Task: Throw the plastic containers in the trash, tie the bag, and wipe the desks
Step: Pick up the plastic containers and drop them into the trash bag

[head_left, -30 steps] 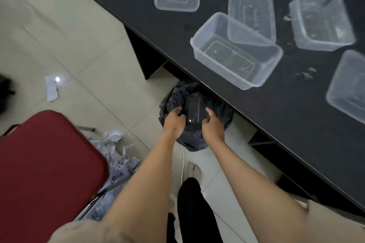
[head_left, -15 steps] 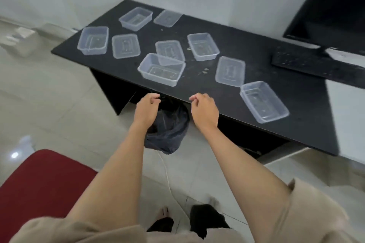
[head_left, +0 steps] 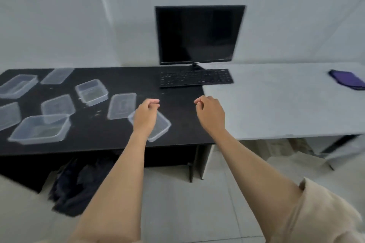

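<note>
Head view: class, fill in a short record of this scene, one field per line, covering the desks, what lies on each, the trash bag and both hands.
black desk: clear plastic containers and lids scattered on its left half; keyboard and monitor at the right
white desk: purple cloth at the far right
trash bag: black, on the floor under the black desk
left hand: empty, fingers curled, above a container
right hand: empty, fingers curled
</note>
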